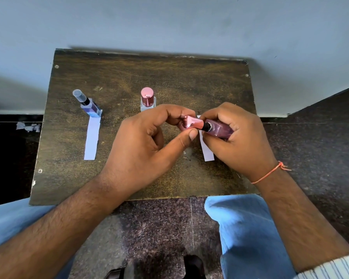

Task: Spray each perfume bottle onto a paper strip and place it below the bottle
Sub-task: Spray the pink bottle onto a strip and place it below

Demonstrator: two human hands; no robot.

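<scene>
Gripping pink bottle (220, 129) in right hand (238, 137), held sideways above counter (129, 77); pinching its pink cap (191, 122) with left hand (147, 141). Paper strip (207, 150) beneath hands. Far left: blue bottle (89, 105) upright, strip (91, 137) below. Centre: capped bottle (147, 99) upright.

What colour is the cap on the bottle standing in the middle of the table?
Pink, with a glossy shine. The middle bottle's cap shows clearly in the head view.
</scene>
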